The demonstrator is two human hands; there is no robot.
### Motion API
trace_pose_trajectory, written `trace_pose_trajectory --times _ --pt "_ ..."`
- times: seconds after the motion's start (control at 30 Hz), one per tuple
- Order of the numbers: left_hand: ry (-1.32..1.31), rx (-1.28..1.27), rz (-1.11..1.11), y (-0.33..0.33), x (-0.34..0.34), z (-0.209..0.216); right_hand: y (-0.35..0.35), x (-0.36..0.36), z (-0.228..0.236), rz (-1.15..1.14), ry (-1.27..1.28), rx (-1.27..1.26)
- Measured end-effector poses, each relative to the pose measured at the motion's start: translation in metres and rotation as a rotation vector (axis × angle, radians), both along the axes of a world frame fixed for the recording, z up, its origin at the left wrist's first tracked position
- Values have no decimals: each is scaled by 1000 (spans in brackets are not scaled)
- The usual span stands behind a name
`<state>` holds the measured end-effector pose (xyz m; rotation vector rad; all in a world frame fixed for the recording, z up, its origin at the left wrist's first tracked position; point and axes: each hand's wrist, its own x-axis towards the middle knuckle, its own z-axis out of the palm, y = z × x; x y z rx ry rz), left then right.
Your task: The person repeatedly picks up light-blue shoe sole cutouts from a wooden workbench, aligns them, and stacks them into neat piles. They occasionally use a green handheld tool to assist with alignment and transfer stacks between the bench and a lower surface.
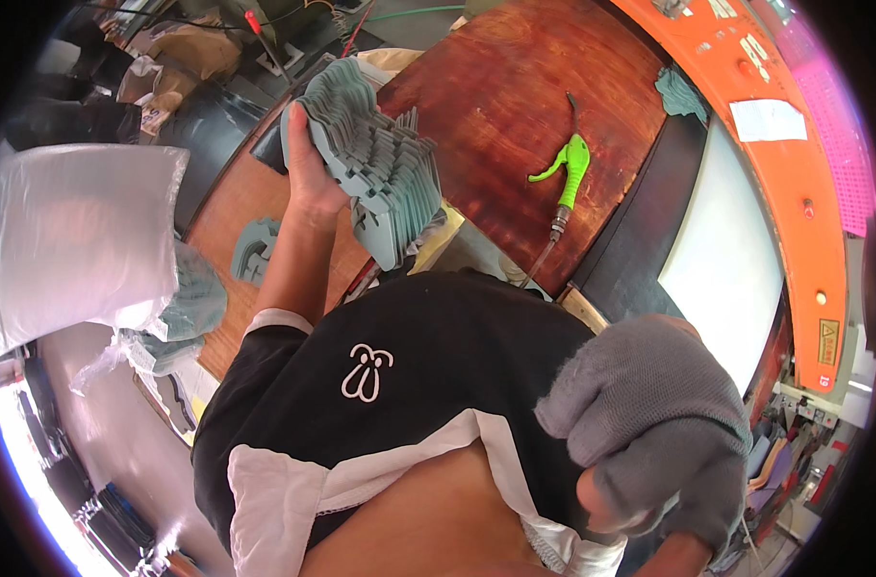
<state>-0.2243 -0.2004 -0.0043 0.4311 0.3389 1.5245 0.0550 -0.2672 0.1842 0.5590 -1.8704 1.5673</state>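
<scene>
My bare left hand [315, 178] is wrapped round the edge of a thick stack of grey-green, cut-out foam sheets [394, 183]. The sheets are tilted and fanned out in uneven layers above the work surface. In a grey knit glove, my right hand [654, 423] is raised close to my chest on the right, well apart from the stack. Its fingers curl inward with a bare thumb tip showing below; whatever they may hold is hidden. Left of my left forearm, a loose foam piece [257, 250] of the same colour lies on a brown board [228, 216].
A green air blow gun [574, 173] with its hose lies on a reddish-brown wooden board [495, 87]. An orange machine frame [774, 183] curves along the right beside a white sheet [731, 250]. Plastic-wrapped bundles [87, 236] stand at left. A foam scrap [681, 94] sits far right.
</scene>
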Motion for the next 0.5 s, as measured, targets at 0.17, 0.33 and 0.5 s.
trace_pose_trajectory --times 0.17,0.33,0.5 --pt "15 -26 -19 13 18 13 -6 2 1 -84 112 68" --pt "139 47 0 28 36 26 -10 9 -1 -189 115 109" --pt "184 149 -8 35 52 29 -18 25 10 -440 -66 65"
